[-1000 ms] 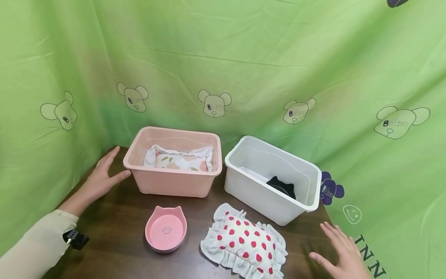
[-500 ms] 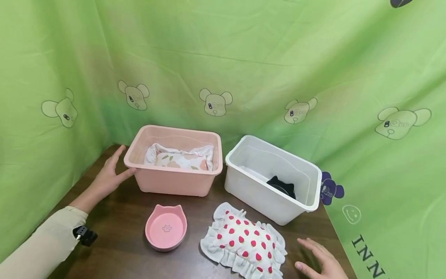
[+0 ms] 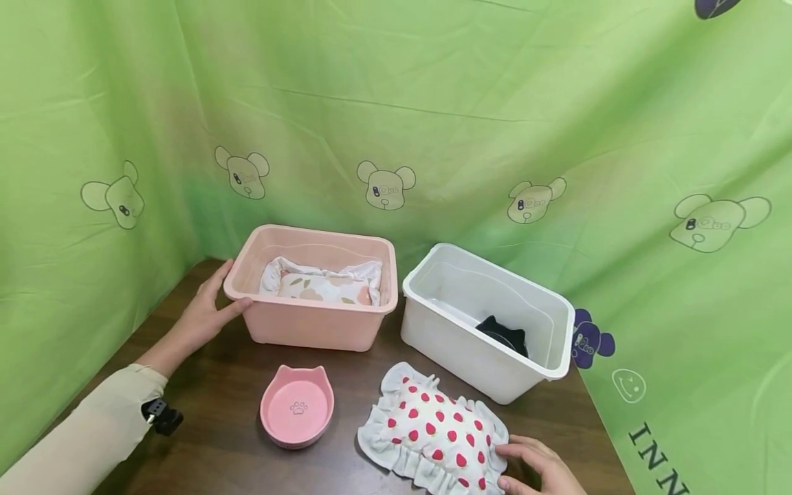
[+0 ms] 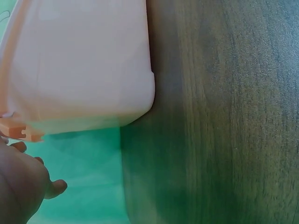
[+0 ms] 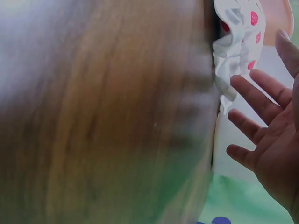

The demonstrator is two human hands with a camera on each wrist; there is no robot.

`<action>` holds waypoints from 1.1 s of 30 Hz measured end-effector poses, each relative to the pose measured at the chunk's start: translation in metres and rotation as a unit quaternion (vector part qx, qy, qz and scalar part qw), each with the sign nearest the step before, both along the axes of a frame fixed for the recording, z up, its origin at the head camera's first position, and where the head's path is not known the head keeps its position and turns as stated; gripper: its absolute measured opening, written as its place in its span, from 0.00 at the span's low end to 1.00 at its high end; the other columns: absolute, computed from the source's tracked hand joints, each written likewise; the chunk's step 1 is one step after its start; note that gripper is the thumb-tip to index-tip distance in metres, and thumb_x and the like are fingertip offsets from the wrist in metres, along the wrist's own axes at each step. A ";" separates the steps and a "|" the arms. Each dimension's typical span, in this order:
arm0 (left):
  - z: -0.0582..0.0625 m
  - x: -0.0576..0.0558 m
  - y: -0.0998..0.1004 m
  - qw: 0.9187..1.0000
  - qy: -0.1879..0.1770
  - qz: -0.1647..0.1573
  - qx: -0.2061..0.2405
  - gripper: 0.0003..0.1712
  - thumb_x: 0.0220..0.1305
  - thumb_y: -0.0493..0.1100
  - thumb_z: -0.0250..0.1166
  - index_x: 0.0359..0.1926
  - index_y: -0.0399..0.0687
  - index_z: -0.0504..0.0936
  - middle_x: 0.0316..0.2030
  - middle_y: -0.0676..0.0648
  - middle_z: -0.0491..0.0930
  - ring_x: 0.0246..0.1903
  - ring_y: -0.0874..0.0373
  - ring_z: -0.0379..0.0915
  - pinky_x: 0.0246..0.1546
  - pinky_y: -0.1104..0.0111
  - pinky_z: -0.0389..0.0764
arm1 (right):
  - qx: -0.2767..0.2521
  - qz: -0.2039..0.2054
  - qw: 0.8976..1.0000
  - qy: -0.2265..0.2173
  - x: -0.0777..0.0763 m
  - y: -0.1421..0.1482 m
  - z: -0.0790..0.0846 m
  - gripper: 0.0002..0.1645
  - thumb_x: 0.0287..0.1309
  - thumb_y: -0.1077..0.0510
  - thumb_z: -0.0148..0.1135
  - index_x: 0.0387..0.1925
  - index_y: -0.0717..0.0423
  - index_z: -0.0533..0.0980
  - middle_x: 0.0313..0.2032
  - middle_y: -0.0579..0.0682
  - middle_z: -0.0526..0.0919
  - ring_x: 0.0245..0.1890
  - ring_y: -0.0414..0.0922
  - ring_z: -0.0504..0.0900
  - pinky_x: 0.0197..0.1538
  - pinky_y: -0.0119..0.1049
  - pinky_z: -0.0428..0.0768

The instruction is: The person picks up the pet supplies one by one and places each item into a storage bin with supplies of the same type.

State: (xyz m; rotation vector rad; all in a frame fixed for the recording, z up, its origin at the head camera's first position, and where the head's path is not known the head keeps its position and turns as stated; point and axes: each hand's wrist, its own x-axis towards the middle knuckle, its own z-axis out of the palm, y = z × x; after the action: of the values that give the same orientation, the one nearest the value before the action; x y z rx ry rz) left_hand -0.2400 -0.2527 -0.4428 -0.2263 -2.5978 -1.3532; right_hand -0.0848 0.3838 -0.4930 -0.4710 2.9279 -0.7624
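My left hand (image 3: 207, 316) is at the left end of the pink bin (image 3: 312, 326), its thumb by the front corner of the rim and its other fingers along the side. The left wrist view shows this hand beside the rim. Inside the bin lies a floral cushion with a white ruffle (image 3: 324, 287). My right hand (image 3: 538, 467) has spread fingers, with fingertips right at the ruffled edge of a white pillow with red strawberries (image 3: 442, 430). In the right wrist view the palm and fingers (image 5: 254, 100) stand apart from one another, nothing gripped.
A pink cat-eared bowl with a paw print (image 3: 297, 409) sits on the brown wooden table (image 3: 204, 440). Behind the pillow, a white bin (image 3: 470, 350) holds a black cat-eared bowl (image 3: 502, 333). A green printed curtain (image 3: 433, 103) hangs behind the bins.
My left hand has moved right, up to the pink bin's end. My right hand has moved left from the table's right side to the strawberry pillow's edge.
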 end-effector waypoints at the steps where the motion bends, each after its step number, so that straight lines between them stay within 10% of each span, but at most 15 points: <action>1: 0.000 0.000 0.000 1.000 -0.002 0.001 0.001 0.56 0.69 0.57 0.67 0.83 0.51 0.42 0.81 0.36 0.44 0.77 0.29 0.36 0.67 0.25 0.46 | 0.002 0.002 1.000 -0.001 -0.001 -0.002 0.000 0.21 0.59 0.43 0.73 0.54 0.37 0.83 0.59 0.54 0.81 0.56 0.43 0.79 0.52 0.38 0.80; 14: -0.002 -0.005 0.004 1.000 -0.004 0.011 0.020 0.55 0.69 0.56 0.67 0.83 0.50 0.44 0.80 0.35 0.47 0.77 0.30 0.39 0.68 0.26 0.47 | 0.037 0.026 0.986 0.160 -0.008 -0.022 -0.019 0.45 0.36 0.40 0.84 0.61 0.43 0.80 0.56 0.50 0.85 0.56 0.49 0.79 0.52 0.54 0.76; 22: -0.008 -0.005 0.004 0.999 0.022 0.027 -0.001 0.50 0.72 0.57 0.64 0.82 0.48 0.47 0.78 0.32 0.52 0.76 0.30 0.43 0.67 0.27 0.52 | 0.030 0.011 0.995 0.094 -0.015 -0.031 -0.018 0.49 0.34 0.38 0.84 0.61 0.53 0.80 0.57 0.56 0.84 0.58 0.62 0.77 0.60 0.65 0.66; 33: -0.018 -0.010 0.014 0.994 0.040 0.014 0.103 0.46 0.74 0.51 0.62 0.82 0.48 0.47 0.80 0.38 0.49 0.77 0.36 0.44 0.73 0.35 0.48 | 0.015 -0.096 0.995 0.005 -0.026 -0.048 -0.006 0.21 0.40 0.50 0.85 0.39 0.47 0.88 0.52 0.53 0.85 0.54 0.55 0.80 0.62 0.59 0.73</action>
State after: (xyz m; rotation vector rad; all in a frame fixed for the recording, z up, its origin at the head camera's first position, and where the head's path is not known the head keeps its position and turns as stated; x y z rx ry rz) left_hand -0.2501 -0.2384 -0.4604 -0.2056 -2.3663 -1.5536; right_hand -0.1112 0.3361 -0.4994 -0.1919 3.0198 -0.7366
